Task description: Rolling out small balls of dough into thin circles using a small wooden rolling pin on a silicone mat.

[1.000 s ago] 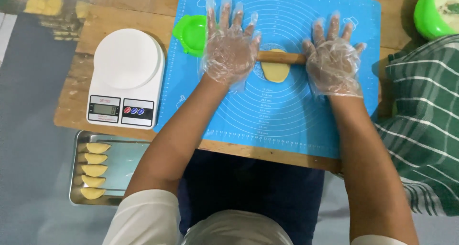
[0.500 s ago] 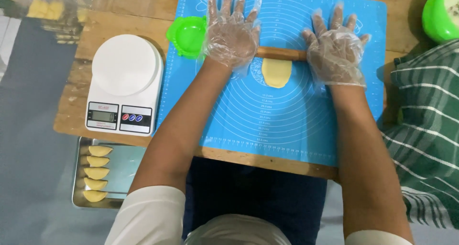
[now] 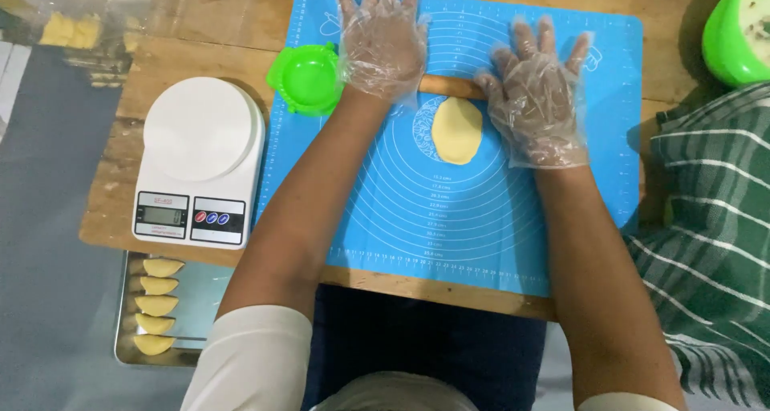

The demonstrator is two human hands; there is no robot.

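Both of my hands wear clear plastic gloves and press flat, fingers spread, on a wooden rolling pin [image 3: 449,86]. My left hand [image 3: 381,38] covers its left end and my right hand [image 3: 536,98] its right end. Just below the pin lies a flattened oval of yellow dough [image 3: 456,129] on a blue silicone mat [image 3: 481,218] printed with rings. The pin sits at the far edge of the dough.
A green round dumpling press [image 3: 307,80] lies at the mat's left edge. A white kitchen scale [image 3: 200,158] stands on the wooden table [image 3: 128,138]. A metal tray [image 3: 128,351] below holds several folded yellow pastries. A person in green stripes [image 3: 714,218] sits right, beside a green container [image 3: 738,30].
Both hands have rolled the pin away from me across the dough. The dough piece now shows longer below the pin.
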